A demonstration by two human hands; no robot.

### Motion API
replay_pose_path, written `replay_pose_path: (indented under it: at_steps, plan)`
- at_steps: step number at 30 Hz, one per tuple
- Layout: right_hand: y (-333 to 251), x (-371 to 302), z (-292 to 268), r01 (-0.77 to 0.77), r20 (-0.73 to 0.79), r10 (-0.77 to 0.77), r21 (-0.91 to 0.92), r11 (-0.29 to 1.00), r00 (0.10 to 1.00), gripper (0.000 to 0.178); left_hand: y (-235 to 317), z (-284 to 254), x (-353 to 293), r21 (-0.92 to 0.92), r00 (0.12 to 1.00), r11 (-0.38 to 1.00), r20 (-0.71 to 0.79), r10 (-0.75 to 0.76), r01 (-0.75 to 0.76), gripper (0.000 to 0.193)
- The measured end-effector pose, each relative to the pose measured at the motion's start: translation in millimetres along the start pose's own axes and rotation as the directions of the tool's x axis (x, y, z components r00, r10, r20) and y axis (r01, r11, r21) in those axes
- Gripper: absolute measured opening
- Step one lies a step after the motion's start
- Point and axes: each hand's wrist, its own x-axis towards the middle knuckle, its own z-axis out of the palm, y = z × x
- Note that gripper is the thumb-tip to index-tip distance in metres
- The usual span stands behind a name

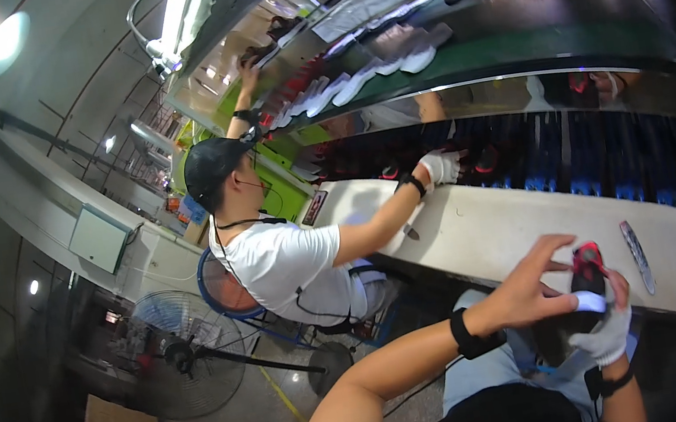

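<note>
A dark shoe with red edging (588, 268) is in front of me at the near edge of the white bench, toe and heel hard to tell apart. My right hand (608, 336), in a white glove with the fingertips bare, grips its lower and right side. My left hand (533, 288), bare with a black band at the wrist, is curved around the other side. Its thumb reaches across the shoe by a white patch, while its fingers arch near the top end. On the bench to the right lies a slim silver pen-like tool (637, 255).
A co-worker in white (280, 259) sits at my left, one gloved hand (441, 168) at the bench (479, 216). Behind the bench runs a dark conveyor with blue-lit slats (574, 149). Above it, a green shelf (498, 56) carries pale soles (374, 74). A fan (180, 352) stands left.
</note>
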Motion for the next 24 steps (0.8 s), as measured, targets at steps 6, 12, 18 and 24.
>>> replay_pose_path:
  at_steps: [6,12,18,24]
  plan:
    - [-37.0,6.0,-4.0,-0.111,-0.169,0.078,-0.191,0.975,0.982,0.112,-110.3,-62.4,15.6,0.316,0.992,0.947,-0.092,0.085,-0.051,0.041]
    - [-49.5,39.6,-2.9,-0.173,-0.063,0.169,-0.08,0.982,0.984,0.111,-208.7,-81.5,5.1,-0.098,0.952,0.994,-0.297,-0.077,0.05,0.024]
    - [-81.3,140.8,-34.0,0.116,-0.178,-0.133,-0.1,0.988,0.975,0.106,-208.0,-82.6,9.1,-0.031,0.949,0.999,-0.315,0.003,-0.013,0.012]
    - [-162.4,381.6,-61.3,0.666,-0.45,-0.655,-0.161,0.728,0.607,0.051,-194.6,-83.1,9.7,-0.033,0.955,0.999,-0.295,-0.026,0.017,0.013]
